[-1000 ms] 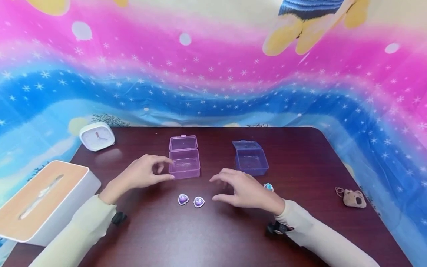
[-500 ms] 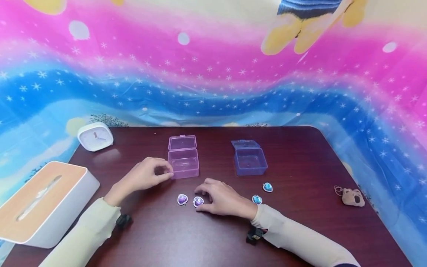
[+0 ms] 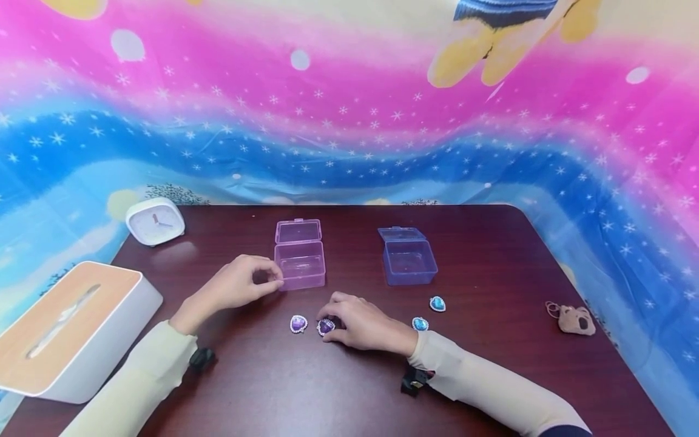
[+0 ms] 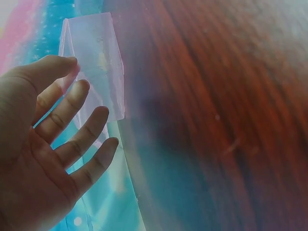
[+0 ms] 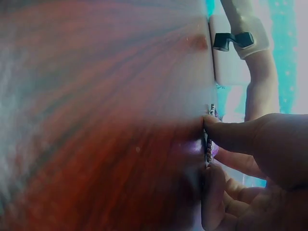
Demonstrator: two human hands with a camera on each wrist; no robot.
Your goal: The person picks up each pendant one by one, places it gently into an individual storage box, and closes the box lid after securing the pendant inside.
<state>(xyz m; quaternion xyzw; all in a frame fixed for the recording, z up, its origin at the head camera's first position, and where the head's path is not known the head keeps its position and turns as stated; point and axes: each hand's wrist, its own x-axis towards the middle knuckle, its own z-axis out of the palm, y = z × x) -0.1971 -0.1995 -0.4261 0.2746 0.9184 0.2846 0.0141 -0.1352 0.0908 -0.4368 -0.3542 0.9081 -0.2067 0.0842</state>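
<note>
Leftward and a little lower, my right hand (image 3: 357, 321) has travelled over the last second, uncovering the lower blue heart (image 3: 420, 324) and closing in on the right-hand purple heart (image 3: 326, 328). That jewel sits at the lower centre of the frame, pinched between my thumb and fingers, darker and more tilted than half a second ago; I cannot tell whether it has left the tabletop (image 3: 338, 388). Just left of it lies the other purple heart (image 3: 298, 324), apart from my fingertips.

My left hand (image 3: 237, 282) is left of centre, its thumb and forefinger tips at the left side of the pink box (image 3: 300, 282), now nearer each other than a second ago. From my left wrist, the other fingers are loosely bent and spread apart.

Both boxes stand with their lids tipped back, the pink one at centre, the blue box (image 3: 411, 276) right of centre. Below the blue box and to its right is the upper blue heart (image 3: 437, 303). A white clock (image 3: 156, 221) stands at middle left, above a tissue box (image 3: 109, 340); a small beige pouch (image 3: 576, 320) lies at the far right.
</note>
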